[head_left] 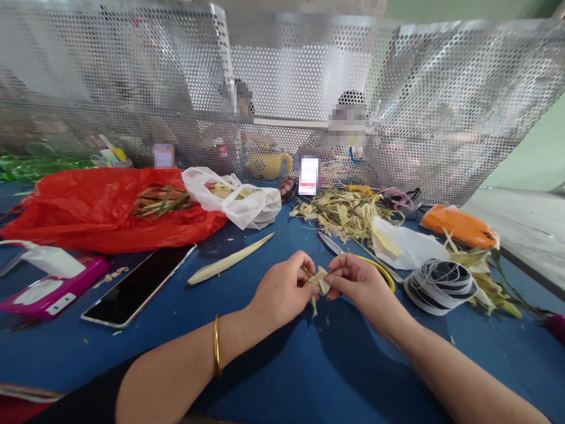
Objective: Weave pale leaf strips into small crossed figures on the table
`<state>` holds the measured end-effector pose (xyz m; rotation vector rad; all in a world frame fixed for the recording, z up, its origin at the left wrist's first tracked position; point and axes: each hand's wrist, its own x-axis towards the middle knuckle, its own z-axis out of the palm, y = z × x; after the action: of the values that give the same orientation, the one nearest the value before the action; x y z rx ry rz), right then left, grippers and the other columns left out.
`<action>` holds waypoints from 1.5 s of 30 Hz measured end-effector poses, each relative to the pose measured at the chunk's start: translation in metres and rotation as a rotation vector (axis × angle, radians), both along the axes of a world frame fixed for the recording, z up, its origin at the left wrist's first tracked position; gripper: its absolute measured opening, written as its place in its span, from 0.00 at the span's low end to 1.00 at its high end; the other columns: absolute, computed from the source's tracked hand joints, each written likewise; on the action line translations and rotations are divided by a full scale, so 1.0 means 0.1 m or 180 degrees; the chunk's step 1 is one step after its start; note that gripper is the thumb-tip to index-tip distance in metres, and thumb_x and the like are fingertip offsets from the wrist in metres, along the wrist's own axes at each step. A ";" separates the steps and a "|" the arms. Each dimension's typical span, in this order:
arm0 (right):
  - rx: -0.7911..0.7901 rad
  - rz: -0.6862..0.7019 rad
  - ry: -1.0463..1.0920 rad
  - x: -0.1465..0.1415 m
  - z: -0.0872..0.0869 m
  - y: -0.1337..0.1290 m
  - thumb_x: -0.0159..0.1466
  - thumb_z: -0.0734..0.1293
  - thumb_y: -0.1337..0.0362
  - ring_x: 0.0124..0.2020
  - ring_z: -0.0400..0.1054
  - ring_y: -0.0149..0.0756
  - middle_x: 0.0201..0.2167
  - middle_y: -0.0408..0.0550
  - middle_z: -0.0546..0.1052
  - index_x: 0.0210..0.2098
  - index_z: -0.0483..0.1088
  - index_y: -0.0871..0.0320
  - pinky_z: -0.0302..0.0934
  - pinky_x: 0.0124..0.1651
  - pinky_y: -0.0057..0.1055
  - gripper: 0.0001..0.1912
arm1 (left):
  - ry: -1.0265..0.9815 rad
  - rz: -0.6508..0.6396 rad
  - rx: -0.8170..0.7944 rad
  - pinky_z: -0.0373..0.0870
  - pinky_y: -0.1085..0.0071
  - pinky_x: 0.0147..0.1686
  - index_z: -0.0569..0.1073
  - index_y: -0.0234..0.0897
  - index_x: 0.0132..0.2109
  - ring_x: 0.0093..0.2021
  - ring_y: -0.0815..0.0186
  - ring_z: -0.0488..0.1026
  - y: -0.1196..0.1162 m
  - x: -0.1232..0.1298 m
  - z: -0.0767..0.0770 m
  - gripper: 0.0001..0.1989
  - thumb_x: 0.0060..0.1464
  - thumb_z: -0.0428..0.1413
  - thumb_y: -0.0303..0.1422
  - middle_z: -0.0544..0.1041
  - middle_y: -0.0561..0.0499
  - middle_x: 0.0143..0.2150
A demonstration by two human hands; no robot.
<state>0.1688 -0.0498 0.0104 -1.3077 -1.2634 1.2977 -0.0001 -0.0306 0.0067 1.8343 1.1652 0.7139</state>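
Note:
My left hand (286,288) is closed, thumb and fingers pinching a small folded piece of pale dried husk (321,281). My right hand (355,280) pinches the same piece from its other side. A thin strip of it hangs below the left fingertips. Just behind my right hand lies a pair of scissors (330,242), its yellow handle (388,274) partly hidden by that hand. Left of my left hand, a long pale husk strip (229,259) lies flat on the blue table (273,365).
Dried husk scraps (348,215), a ribbon spool (441,287) and an orange packet (459,225) lie to the right. A red plastic bag (88,206), white bag (247,206), black phone (141,285) and purple power strip (53,294) are left. Perforated metal panels (300,65) stand behind, people beyond.

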 end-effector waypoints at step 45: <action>0.0134 -0.0096 -0.0371 0.02 -0.02 0.02 0.56 0.66 0.49 0.19 0.51 0.25 0.15 0.36 0.61 0.21 0.65 0.58 0.46 0.23 0.26 0.19 | -0.0883 -0.1139 -0.1686 0.60 0.78 0.23 0.71 0.33 0.33 0.20 0.76 0.62 -0.02 0.02 0.03 0.08 0.54 0.55 0.35 0.72 0.53 0.27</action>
<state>0.1711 -0.0481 0.0083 -1.3841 -1.3388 1.1821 0.0017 -0.0324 0.0094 1.3883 0.7270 0.3873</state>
